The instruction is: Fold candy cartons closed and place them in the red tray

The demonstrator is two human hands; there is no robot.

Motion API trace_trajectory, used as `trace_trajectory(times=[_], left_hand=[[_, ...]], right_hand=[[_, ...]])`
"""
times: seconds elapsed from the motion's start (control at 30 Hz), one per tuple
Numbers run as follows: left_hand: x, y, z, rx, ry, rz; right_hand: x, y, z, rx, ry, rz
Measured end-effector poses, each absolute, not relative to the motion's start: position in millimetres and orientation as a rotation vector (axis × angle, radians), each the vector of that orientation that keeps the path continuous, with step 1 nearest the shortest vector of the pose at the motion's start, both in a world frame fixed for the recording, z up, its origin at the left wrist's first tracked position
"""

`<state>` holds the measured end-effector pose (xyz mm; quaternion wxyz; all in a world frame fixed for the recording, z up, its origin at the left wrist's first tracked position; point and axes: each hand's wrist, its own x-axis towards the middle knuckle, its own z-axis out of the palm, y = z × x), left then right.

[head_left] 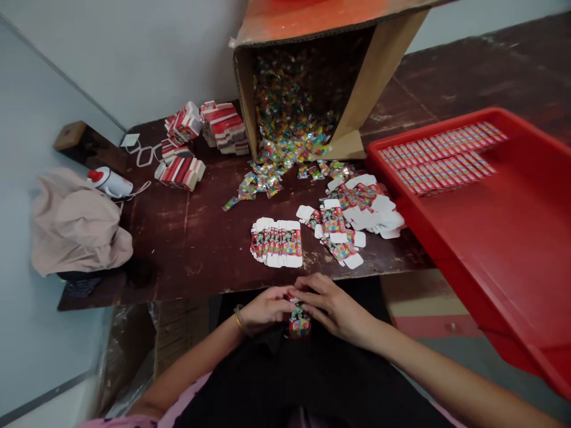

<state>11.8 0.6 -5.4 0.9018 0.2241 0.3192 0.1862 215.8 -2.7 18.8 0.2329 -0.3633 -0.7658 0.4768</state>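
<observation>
A small printed candy box (pixel 298 323), red with coloured dots, is between my two hands just below the table's front edge. My left hand (pixel 270 306) grips its upper left side, fingers and thumb closed. From the right, my right hand (pixel 332 306) presses its bent fingers against the top of the same box. The fingers hide the box's upper end. Just beyond, on the table, lies a row of overlapping flattened boxes (pixel 277 242) with white flaps. Right of it is a loose heap of more unfolded boxes (pixel 366 205).
A cardboard carton (pixel 397 53) on its side spills wrapped candies (pixel 285 142) onto the dark table (pixel 178 244). At right, a red tray (pixel 482 238) holds rows of filled boxes (pixel 446 148). Bundled flat boxes (pixel 225 128), a white bottle (pixel 111 182) and beige cloth (pixel 80 223) sit left.
</observation>
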Motion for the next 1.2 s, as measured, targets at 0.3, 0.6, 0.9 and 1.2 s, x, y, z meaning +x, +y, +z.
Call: trace_trajectory(times=[0.3, 0.6, 0.9, 1.2], left_hand=[[-7, 35, 0, 0.655, 1.006, 0.946], [-41, 60, 15, 0.911, 0.872, 0.554], [-44, 64, -11, 0.603, 0.967, 0.898], [-20, 75, 0, 0.749, 1.124, 0.754]], right_hand=[[192, 12, -9, -0.999, -1.329, 1.777], [144, 172, -2, -1.351, -1.888, 0.992], [140, 236, -27, -1.544, -1.785, 0.779], [148, 136, 22, -0.993, -2.024, 1.071]])
